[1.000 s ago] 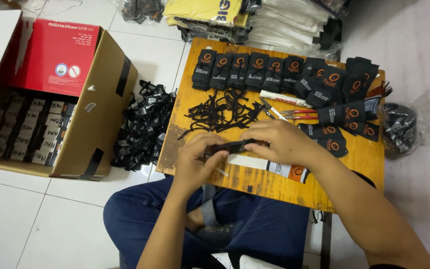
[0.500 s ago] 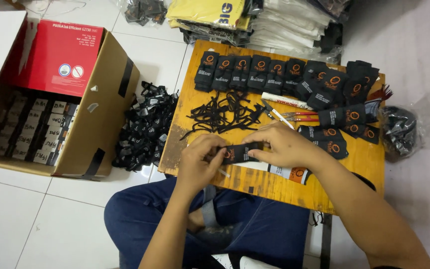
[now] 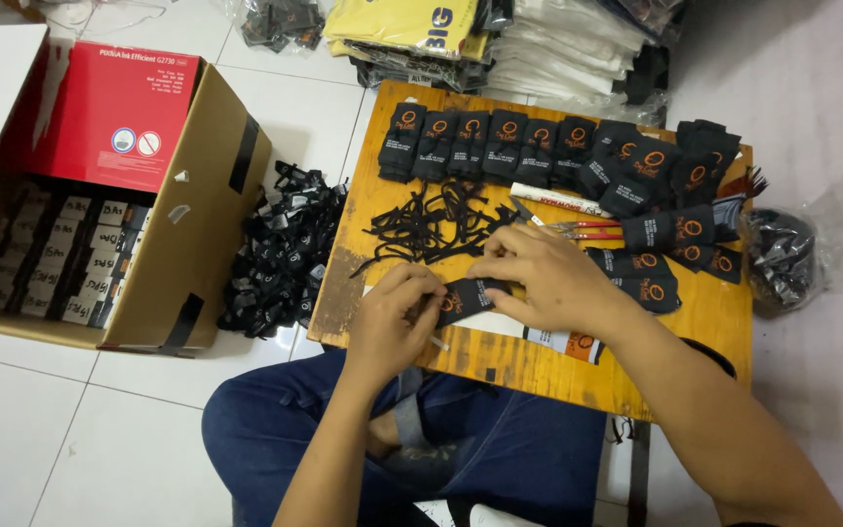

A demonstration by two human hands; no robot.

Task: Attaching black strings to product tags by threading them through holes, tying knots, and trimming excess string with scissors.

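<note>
A small black tag with an orange round mark (image 3: 467, 298) lies between both hands at the near edge of a low wooden table (image 3: 539, 363). My left hand (image 3: 394, 324) pinches its left end. My right hand (image 3: 546, 276) presses on its right end. A tangle of black cords (image 3: 431, 226) lies just beyond the hands. A row of stacked black tags (image 3: 500, 146) lines the table's far edge, and more tags (image 3: 680, 229) pile at the right. A white marker (image 3: 558, 199) and scissors with orange handles (image 3: 578, 229) lie mid-table.
An open cardboard box (image 3: 217, 210) with a red flap and rows of small packets stands on the tiled floor at left. A heap of black pieces (image 3: 280, 254) lies between box and table. Folded yellow and white cloth (image 3: 500, 44) is stacked behind. A plastic bag (image 3: 782, 256) sits at right.
Both hands have spread a little along the black tag, which now lies flatter and more exposed between them. The view has shifted slightly.
</note>
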